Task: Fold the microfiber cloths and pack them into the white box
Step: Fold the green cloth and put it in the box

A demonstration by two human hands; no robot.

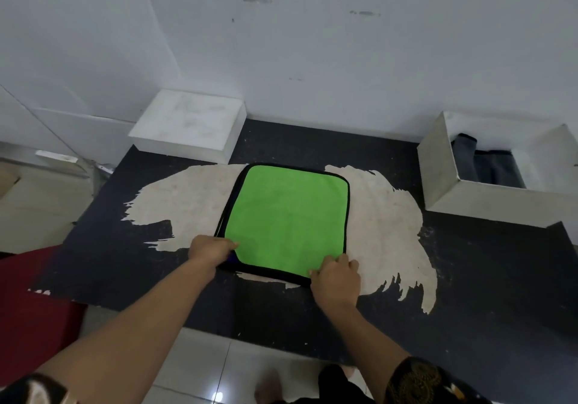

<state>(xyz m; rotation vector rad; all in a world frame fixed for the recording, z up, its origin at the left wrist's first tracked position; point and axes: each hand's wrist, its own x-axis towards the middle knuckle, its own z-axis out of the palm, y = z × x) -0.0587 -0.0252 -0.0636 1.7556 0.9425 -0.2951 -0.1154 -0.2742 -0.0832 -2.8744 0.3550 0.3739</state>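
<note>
Your green cloth, edged in black, lies flat in the middle of the dark bench, over the worn pale patch. Your left hand pinches its near left corner, and your right hand grips the near right corner, fingers curled over the hem. The open white box sits at the bench's far right with dark folded cloths inside. A closed white box stands at the far left, against the wall.
</note>
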